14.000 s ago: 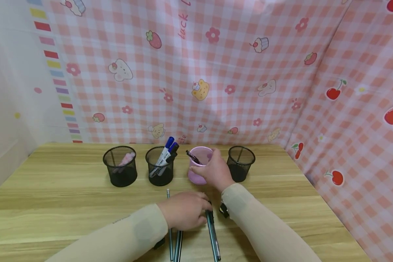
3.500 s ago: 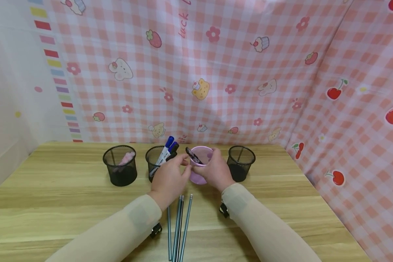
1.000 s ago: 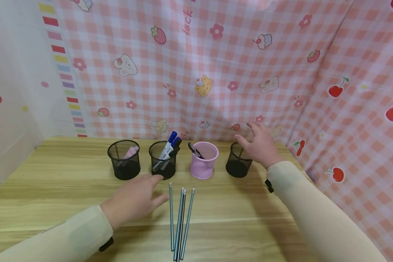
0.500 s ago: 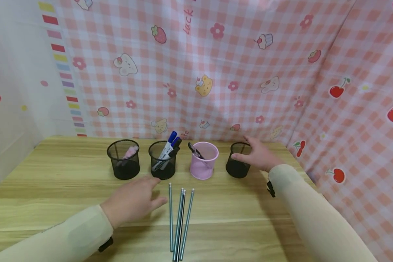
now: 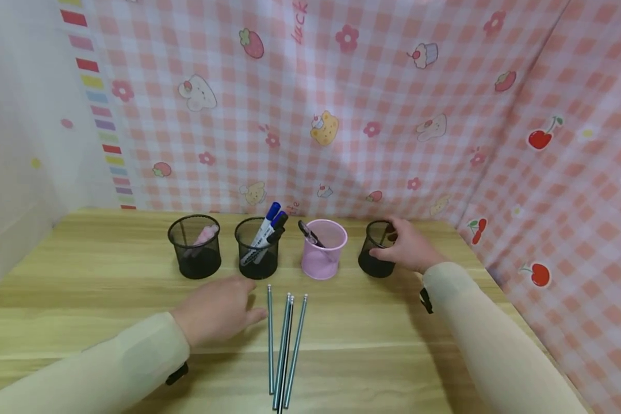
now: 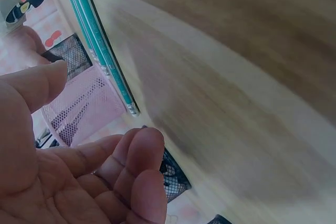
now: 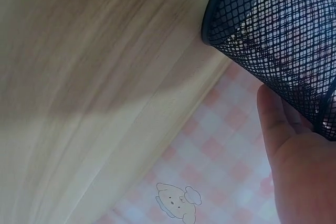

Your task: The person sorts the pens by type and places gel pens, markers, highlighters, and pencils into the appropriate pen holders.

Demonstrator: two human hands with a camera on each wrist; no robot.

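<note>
My right hand [image 5: 413, 246] holds the rightmost black mesh pen cup [image 5: 375, 261], its thumb on the near side and its fingers round the back. In the right wrist view that mesh cup [image 7: 283, 35] stands close against the hand [image 7: 304, 166]. My left hand [image 5: 216, 310] hovers over the table, loosely curled and holding nothing, left of several blue-green and black pencils [image 5: 284, 351]. In the left wrist view its palm and curled fingers [image 6: 139, 166] show. A pink mesh pen cup [image 5: 321, 261] with dark pens [image 5: 310, 234] stands between the black cups.
A black mesh cup [image 5: 259, 267] holds blue and black markers [image 5: 266, 230]. At far left another black cup [image 5: 199, 264] holds a pink object [image 5: 206, 234]. The cups stand in a row near the back of the wooden table [image 5: 352, 356], before a pink checked cloth [image 5: 290, 103].
My right hand has let go of the pink cup and moved right onto the rightmost black cup. Pens from the table are now in the pink cup. My left hand has drawn back left.
</note>
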